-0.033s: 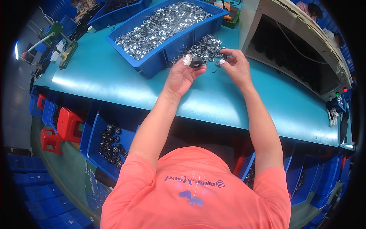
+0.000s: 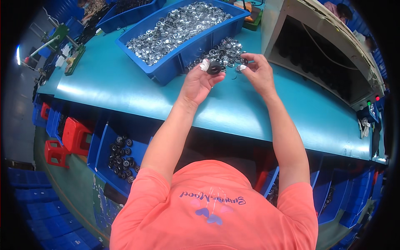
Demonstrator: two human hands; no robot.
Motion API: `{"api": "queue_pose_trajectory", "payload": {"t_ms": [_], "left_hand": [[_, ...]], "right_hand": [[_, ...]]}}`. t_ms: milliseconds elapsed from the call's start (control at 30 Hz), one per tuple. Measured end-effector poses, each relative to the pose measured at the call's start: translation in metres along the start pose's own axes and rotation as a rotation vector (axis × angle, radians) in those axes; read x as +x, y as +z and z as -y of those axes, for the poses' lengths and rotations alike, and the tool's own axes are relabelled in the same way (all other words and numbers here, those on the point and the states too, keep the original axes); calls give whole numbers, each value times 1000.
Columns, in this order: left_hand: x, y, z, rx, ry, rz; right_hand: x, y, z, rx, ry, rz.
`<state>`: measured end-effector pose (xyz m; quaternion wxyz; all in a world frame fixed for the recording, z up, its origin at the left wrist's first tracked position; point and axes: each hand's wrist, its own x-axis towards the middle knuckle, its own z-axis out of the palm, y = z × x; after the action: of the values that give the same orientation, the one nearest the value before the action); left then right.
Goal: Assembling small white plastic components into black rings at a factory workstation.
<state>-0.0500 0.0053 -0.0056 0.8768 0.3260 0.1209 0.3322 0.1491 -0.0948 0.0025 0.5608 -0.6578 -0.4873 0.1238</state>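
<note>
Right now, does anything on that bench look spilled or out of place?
Mostly tidy. A heap of loose metal rings lies on the teal table beside the blue bin, not in it, just beyond the left hand and right hand.

A teal table (image 2: 125, 83) carries a blue bin (image 2: 175, 62) of shiny silver rings (image 2: 175, 27), a black ring (image 2: 215, 67) sits at twelve o'clock, and red stools (image 2: 66, 139) stand at nine o'clock.

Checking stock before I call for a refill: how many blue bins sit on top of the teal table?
2. A blue bin of shiny metal rings sits just beyond the hands; a second blue bin lies behind it at the far left edge. Others may be out of view.
</note>
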Motion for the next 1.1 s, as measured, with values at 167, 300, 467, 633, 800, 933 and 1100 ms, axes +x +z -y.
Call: {"api": "queue_pose_trajectory", "payload": {"t_ms": [167, 300, 467, 633, 800, 933, 1100], "left_hand": [[-1, -6, 1, 41, -36, -23], [-2, -4, 0, 43, -48, -89], [-1, -4, 0, 8, -61, -93], [-1, -6, 0, -3, -77, -93], [-1, -4, 0, 29, -76, -94], [1, -9, 2, 17, -62, -68], [0, -5, 3, 67, -40, -38]], "right_hand": [[-2, 1, 1, -35, 23, 40], [-2, 2, -1, 6, 14, 64], [-2, 2, -1, 64, 20, 101], [-4, 3, 8, 31, 53, 164], [-5, 6, 3, 187, 92, 145], [-5, 7, 4, 310, 149, 208], [-6, 6, 7, 350, 215, 299]]}}
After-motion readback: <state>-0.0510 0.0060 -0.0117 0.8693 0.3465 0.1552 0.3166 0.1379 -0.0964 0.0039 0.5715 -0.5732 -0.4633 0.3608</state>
